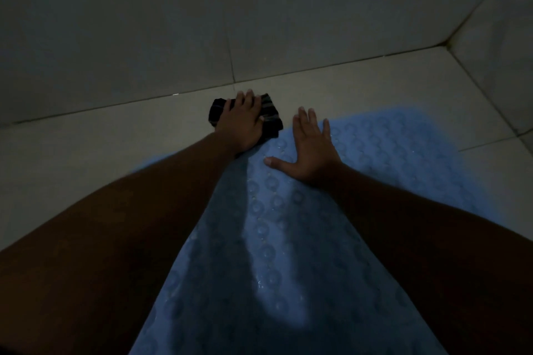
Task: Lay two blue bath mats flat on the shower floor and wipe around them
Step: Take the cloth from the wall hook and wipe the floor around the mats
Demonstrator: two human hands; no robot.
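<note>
A blue bath mat (288,253) with round bumps lies flat on the pale tiled shower floor (101,141), running from the bottom of the view up to the middle right. My left hand (245,121) presses down on a dark striped cloth (271,117) on the floor just beyond the mat's far left edge. On the mat's upper part my right hand (313,150) rests flat, fingers spread, holding nothing. Only one blue surface is visible; I cannot tell whether it is one mat or two.
A tiled wall (202,23) rises behind the floor, and a second wall (501,52) meets it at the corner on the upper right. The light is dim. My forearms cast shadows across the mat.
</note>
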